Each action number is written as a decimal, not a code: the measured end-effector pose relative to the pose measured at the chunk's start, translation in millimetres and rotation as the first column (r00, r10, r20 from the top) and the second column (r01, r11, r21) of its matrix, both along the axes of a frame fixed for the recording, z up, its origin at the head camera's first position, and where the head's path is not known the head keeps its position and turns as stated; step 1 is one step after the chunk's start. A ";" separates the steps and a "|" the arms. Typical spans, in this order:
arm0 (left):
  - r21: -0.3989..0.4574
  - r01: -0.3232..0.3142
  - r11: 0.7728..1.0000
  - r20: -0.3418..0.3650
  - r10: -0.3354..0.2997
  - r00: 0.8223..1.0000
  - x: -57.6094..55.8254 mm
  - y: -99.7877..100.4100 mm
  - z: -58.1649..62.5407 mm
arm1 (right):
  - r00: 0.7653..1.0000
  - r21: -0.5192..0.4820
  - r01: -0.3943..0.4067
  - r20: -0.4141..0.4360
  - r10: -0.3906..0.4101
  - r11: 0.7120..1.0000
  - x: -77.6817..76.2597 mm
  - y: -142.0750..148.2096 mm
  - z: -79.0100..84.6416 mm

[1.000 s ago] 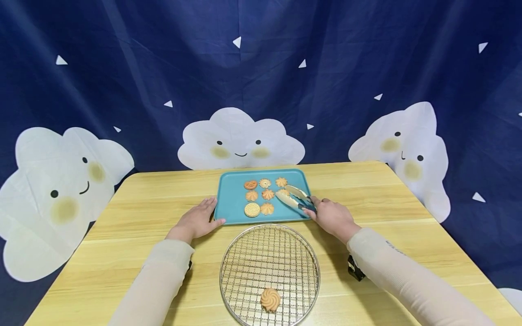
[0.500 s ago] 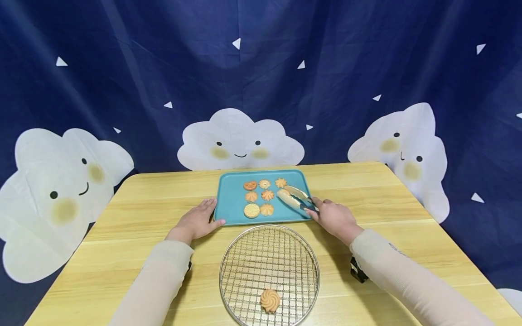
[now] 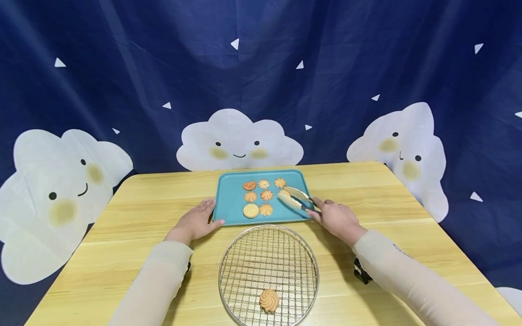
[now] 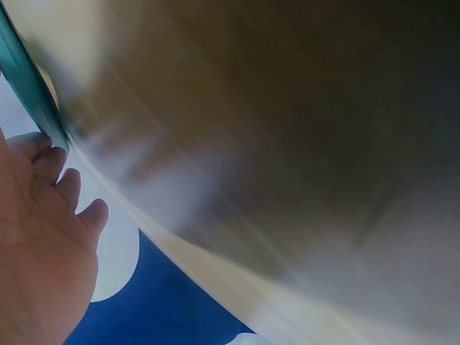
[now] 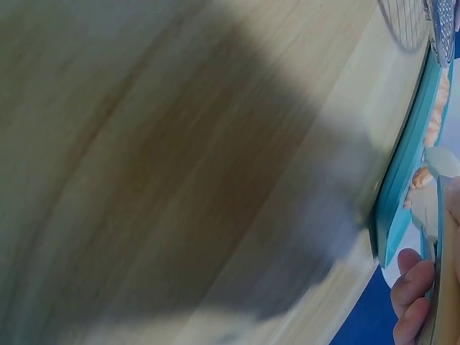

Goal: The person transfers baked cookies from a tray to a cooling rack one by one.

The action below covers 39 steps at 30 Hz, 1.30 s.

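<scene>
A teal tray (image 3: 230, 199) lies at the back of the table with several cookies in rows. My left hand (image 3: 197, 220) rests at its left edge, fingers extended along the side and thumb at the front corner; in the left wrist view, fingertips meet the tray's rim. My right hand (image 3: 336, 219) holds tongs (image 3: 290, 200) with pale tips and dark lower arms over the tray's right part. Their tips stand around a cookie (image 5: 420, 180) in the right column, mostly hidden by them in the head view. A round cookie (image 3: 250, 211) and a pretzel-shaped one (image 3: 249, 186) lie further left.
In front of the tray stands a round wire cooling rack (image 3: 269, 258), with one swirl cookie (image 3: 269, 300) near its front. The wooden table (image 3: 134, 226) ends at a dark blue curtain (image 3: 261, 68) printed with clouds.
The tongs' tips have drawn closer together around the cookie in the right column, and the right hand has shifted slightly right. The left hand stays at the tray's edge.
</scene>
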State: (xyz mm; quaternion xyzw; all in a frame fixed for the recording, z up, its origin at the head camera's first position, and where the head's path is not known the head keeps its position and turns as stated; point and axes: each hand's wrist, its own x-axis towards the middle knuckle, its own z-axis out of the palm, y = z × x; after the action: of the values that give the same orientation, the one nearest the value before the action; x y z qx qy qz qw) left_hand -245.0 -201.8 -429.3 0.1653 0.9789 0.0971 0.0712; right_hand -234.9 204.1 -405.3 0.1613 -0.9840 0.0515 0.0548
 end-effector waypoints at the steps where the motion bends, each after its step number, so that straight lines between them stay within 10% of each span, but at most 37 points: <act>1: 0.002 0.001 1.000 -0.001 -0.001 1.000 0.0 0.1 -0.2 | 1.000 0.003 -0.001 0.003 0.001 1.000 0.3 0.2 0.1; 23: 0.002 0.006 1.000 0.006 -0.006 1.000 0.2 0.0 0.1 | 0.986 0.008 -0.156 -0.063 0.156 0.988 26.6 -10.9 15.2; 39: 0.003 0.008 1.000 0.005 -0.008 1.000 -1.4 -0.7 -1.3 | 0.922 0.016 -0.361 -0.140 0.360 0.932 59.3 -29.3 16.7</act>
State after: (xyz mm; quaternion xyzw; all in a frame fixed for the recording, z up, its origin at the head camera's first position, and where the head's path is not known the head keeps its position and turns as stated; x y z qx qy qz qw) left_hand -246.4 -202.5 -430.5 0.1690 0.9779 0.0988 0.0736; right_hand -175.5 174.8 -388.6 0.3426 -0.9309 0.0541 0.1146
